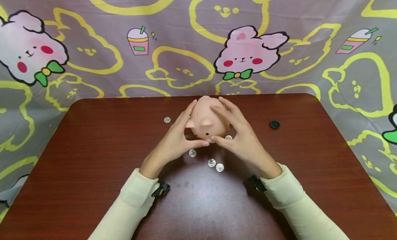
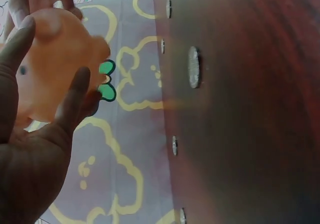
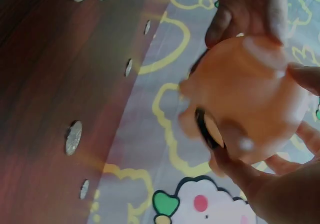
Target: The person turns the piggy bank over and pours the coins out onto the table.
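A pink piggy bank is held up off the table between both hands, its face toward me. My left hand grips its left side, the thumb at the snout. On the opposite side my right hand grips it with spread fingers, thumb also near the snout. A dark-rimmed spot shows low on the piggy bank in the right wrist view. Several silvery coins lie below and around it, among them one coin near the left wrist and a coin pair nearer me.
A round black plug lies on the reddish-brown table to the right. One coin sits apart at the left. A patterned cloth with rabbit drawings hangs behind the table's far edge.
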Motion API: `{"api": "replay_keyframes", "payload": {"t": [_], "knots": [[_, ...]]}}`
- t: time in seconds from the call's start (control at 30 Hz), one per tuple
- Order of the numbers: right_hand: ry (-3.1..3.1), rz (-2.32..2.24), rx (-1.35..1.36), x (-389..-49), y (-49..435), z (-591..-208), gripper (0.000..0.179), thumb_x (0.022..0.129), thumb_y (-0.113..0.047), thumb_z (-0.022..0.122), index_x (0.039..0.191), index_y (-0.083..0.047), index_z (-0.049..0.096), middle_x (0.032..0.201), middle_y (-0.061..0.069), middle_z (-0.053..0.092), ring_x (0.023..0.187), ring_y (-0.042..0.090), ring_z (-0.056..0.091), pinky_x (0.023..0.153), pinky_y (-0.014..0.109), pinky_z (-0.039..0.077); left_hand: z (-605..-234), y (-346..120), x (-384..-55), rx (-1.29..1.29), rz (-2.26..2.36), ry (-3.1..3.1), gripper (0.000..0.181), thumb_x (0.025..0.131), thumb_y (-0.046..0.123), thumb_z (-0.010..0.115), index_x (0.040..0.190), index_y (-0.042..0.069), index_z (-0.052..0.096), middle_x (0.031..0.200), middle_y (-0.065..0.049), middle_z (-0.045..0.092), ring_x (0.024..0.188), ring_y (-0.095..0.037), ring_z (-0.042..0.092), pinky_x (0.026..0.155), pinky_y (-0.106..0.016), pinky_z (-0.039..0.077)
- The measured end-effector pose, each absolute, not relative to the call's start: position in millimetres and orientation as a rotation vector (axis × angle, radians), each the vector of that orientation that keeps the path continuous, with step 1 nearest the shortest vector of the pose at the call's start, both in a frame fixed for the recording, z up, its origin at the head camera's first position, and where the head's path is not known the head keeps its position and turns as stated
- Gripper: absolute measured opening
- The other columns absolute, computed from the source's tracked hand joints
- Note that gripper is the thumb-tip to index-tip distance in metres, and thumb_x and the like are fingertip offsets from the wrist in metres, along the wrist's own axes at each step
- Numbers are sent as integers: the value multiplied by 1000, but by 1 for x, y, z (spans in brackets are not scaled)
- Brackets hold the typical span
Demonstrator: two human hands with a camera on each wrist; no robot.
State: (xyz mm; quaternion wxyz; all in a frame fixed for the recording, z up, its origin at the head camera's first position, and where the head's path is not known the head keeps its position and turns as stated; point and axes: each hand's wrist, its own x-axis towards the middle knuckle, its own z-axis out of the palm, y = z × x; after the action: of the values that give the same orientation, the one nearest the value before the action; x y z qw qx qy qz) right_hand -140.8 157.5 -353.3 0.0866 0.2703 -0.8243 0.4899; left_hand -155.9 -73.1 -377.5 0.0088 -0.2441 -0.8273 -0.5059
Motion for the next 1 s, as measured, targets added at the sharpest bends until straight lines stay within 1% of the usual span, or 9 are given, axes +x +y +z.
{"api": "replay_keyframes", "payload": {"t": [0.13, 0.2, 0.4, 0.5, 0.6, 0.7, 0.87, 0.93, 1.0], "knots": [[-2442, 1361, 849, -139, 153, -352, 77, 78, -1, 90, 148, -8, 58, 168, 12, 35, 153, 29, 38, 115, 44, 42, -382, -72, -157, -788, -1627, -2596, 127, 78, 20, 95, 170, 23, 8, 175, 0, 20, 150, -23, 43, 120, -47, 42], [-2442, 1348, 847, -139, 153, -352, 76, 78, 0, 90, 147, -8, 59, 168, 13, 35, 153, 29, 38, 114, 46, 43, -382, -72, -158, -801, -1631, -2583, 127, 77, 19, 95, 170, 22, 8, 175, 0, 20, 150, -24, 44, 121, -47, 41], [-2445, 1427, 803, -141, 156, -352, 81, 80, -2, 89, 153, -12, 54, 169, 6, 34, 152, 24, 39, 108, 32, 45, -379, -72, -158, -784, -1558, -2585, 124, 78, 22, 95, 170, 23, 12, 174, -1, 24, 156, -20, 33, 127, -49, 31], [-2422, 1655, 715, -144, 160, -353, 83, 84, -1, 85, 157, -18, 49, 167, 1, 38, 148, 20, 43, 109, 24, 46, -377, -72, -157, -749, -1667, -2549, 116, 81, 19, 92, 169, 26, 17, 172, -2, 27, 153, -21, 37, 123, -47, 39], [-2328, 2012, 573, -145, 163, -353, 78, 92, -1, 76, 159, -22, 44, 160, 0, 46, 139, 19, 52, 102, 23, 53, -375, -70, -157, -718, -1827, -2480, 109, 84, 13, 89, 168, 26, 21, 169, -3, 29, 146, -25, 46, 114, -44, 49], [-2229, 2306, 451, -146, 164, -353, 69, 99, -5, 66, 160, -23, 41, 156, 2, 48, 125, 23, 59, 85, 24, 58, -372, -67, -156, -703, -1900, -2424, 106, 84, 8, 88, 167, 27, 25, 166, -3, 29, 140, -28, 52, 105, -43, 56], [-2238, 2487, 335, -149, 163, -355, 56, 107, -17, 54, 161, -19, 37, 153, 6, 45, 114, 16, 65, 85, 26, 59, -366, -64, -156, -644, -1836, -2410, 93, 88, 15, 86, 164, 28, 35, 165, -1, 32, 132, -27, 56, 89, -41, 61], [-2255, 2536, 310, -151, 161, -356, 54, 110, -21, 51, 161, -16, 36, 147, 8, 50, 110, 14, 71, 91, 33, 62, -364, -63, -156, -611, -1812, -2405, 85, 91, 17, 84, 162, 26, 39, 164, -3, 36, 130, -28, 56, 89, -39, 61], [-2271, 2578, 298, -151, 159, -356, 52, 111, -23, 48, 161, -15, 36, 141, 10, 55, 104, 14, 74, 92, 38, 62, -363, -63, -156, -589, -1790, -2405, 78, 94, 17, 81, 161, 22, 42, 162, -5, 39, 131, -27, 55, 92, -39, 60]]}}
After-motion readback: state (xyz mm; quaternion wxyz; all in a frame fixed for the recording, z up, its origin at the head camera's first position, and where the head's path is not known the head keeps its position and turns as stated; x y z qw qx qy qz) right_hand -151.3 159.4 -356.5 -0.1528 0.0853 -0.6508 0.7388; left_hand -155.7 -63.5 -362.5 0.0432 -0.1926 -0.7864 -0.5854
